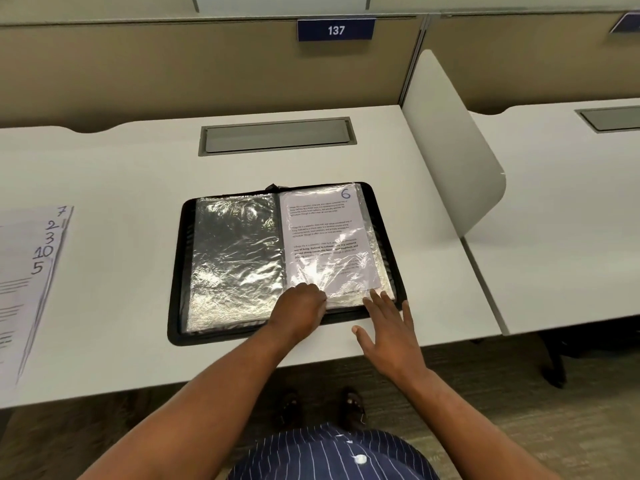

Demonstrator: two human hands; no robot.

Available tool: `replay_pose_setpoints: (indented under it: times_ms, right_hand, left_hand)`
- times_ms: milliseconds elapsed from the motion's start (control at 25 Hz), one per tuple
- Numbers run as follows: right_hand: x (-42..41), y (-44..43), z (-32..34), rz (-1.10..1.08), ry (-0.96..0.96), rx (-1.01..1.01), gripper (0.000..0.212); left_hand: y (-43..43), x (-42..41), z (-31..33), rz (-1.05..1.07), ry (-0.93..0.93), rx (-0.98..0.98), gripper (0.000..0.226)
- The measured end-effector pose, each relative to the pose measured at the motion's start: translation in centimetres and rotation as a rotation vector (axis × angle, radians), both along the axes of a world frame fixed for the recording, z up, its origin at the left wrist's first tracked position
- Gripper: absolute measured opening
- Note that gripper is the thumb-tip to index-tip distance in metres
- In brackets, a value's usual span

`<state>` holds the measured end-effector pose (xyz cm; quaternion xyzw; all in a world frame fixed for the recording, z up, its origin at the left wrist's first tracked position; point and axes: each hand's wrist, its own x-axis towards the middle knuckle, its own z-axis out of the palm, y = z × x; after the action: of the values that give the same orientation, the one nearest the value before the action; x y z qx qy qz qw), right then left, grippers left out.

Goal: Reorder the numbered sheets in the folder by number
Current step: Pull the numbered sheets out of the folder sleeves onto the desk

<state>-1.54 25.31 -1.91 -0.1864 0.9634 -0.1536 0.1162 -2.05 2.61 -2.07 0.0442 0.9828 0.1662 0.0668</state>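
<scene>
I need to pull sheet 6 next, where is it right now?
In the head view, sheet 6 sits in the right-hand sleeve of the open folder at desk centre, with the left hand on its lower edge and the right hand beside it.

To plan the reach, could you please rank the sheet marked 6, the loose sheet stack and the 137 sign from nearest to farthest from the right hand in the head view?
From the right hand:
1. Sheet 6, in the folder's right sleeve, at the fingertips.
2. Sheet stack, at the table's far left.
3. 137 sign, on the partition behind the table.

"6" on sheet; "137" on plate
</scene>
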Motion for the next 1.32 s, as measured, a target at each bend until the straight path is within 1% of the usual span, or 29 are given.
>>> replay_pose_setpoints:
  times_ms: [120,200,280,400,560,680,760,840,960,1080,1160,1320]
  right_hand:
    - [0.1,0.1,-0.1,-0.001,0.027,-0.016,0.064]
    - [0.1,0.1,-0.2,-0.002,0.048,-0.032,0.063]
    - [0.1,0.0,-0.2,-0.008,0.068,-0.052,0.062]
    - [0.1,-0.1,-0.3,-0.019,0.101,-0.08,0.059]
    - [0.3,-0.1,-0.3,-0.044,0.159,-0.144,0.056]
    - [0.6,-0.3,-0.4,-0.058,0.183,-0.215,0.054]
    - [0.6,-0.4,-0.4,-0.079,0.155,-0.231,0.055]
    - [0.1,-0.9,-0.3,-0.076,0.077,-0.221,0.06]
    - [-1.3,-2.8,0.0,-0.019,-0.044,-0.206,0.071]
    - [-2.6,-5.1,0.6,0.043,-0.09,-0.263,0.078]
    - [-3.2,-6.8,1.3,0.139,-0.111,-0.284,0.08]
    - [-3.3,-11.0,2.7,0.352,-0.156,-0.229,0.085]
  left_hand:
    - [0.2,-0.5,0.7,0.12,-0.035,0.116,0.026]
    - [0.2,-0.6,0.9,0.213,-0.066,0.198,0.017]
    - [0.1,-0.7,1.0,0.298,-0.096,0.269,0.014]
    - [0.0,-0.7,1.0,0.313,-0.092,0.291,0.016]
    - [0.2,-0.3,1.1,0.366,-0.025,0.302,0.015]
    - [0.5,0.1,1.4,0.458,0.043,0.383,0.01]
    - [0.5,0.4,1.5,0.532,0.1,0.471,0.007]
    - [0.4,1.2,1.6,0.601,0.143,0.55,0.005]
    - [0.0,2.8,1.7,0.684,0.159,0.609,0.004]
    - [-0.7,3.8,1.6,0.699,0.153,0.629,0.006]
    - [-1.2,4.2,1.8,0.728,0.159,0.644,0.007]
    - [-1.5,5.7,1.9,0.866,0.183,0.688,0.007]
